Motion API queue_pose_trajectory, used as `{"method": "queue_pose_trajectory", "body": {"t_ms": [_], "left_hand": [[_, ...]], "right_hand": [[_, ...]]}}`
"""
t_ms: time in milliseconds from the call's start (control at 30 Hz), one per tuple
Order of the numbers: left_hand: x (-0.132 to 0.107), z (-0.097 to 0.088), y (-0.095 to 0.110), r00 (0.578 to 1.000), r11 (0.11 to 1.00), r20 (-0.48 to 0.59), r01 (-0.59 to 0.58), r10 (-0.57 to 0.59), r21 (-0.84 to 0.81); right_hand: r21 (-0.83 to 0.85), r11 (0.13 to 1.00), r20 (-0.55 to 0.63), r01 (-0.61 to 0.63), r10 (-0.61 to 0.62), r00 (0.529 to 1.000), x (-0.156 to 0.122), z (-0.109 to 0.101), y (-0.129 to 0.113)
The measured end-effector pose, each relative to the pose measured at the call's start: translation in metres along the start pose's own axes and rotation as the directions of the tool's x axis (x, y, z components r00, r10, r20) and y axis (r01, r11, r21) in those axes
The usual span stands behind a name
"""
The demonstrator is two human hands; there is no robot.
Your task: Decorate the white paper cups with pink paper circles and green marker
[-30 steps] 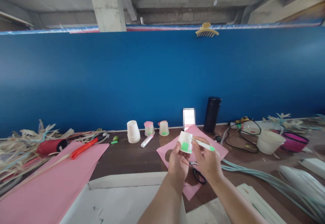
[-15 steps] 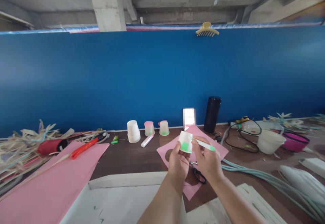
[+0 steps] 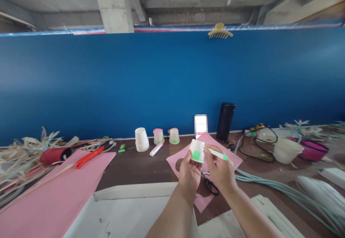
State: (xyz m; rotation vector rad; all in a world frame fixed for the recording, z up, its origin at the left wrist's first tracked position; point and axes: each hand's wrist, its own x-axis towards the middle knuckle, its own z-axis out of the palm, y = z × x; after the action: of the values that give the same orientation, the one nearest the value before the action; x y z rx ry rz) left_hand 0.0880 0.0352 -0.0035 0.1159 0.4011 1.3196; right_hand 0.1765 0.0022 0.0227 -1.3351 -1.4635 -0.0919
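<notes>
Left hand point(image 3: 188, 172) grips white cup point(image 3: 194, 147), right hand point(image 3: 221, 170) pinches marker point(image 3: 217, 154).

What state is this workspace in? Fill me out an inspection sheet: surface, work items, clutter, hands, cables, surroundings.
Surface: dark brown table, partly covered by a pink sheet at left and pink paper near the centre.
Work items: white cup with a green patch; green-ended marker, tip at the cup's side, contact unclear.
Clutter: tangled strips and red cylinder at far left; scissors, partly hidden.
Hands: left hand holds the cup; right hand grips the marker.
Cables: pale blue cable-like strands and looped black cord, both at right.
Surroundings: blue panel behind, yellow claw clip at its top edge; other people, nothing seen.
</notes>
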Motion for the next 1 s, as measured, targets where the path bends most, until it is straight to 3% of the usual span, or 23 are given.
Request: {"method": "queue_pose_trajectory", "body": {"t_ms": [1000], "left_hand": [[0.0058,-0.0060,0.0016,1.000,0.999,0.002,0.006,-0.006,-0.043]], "right_hand": [[-0.034,0.999,-0.018,0.005,-0.006,1.000,0.0009,-0.0003,0.0025]]}}
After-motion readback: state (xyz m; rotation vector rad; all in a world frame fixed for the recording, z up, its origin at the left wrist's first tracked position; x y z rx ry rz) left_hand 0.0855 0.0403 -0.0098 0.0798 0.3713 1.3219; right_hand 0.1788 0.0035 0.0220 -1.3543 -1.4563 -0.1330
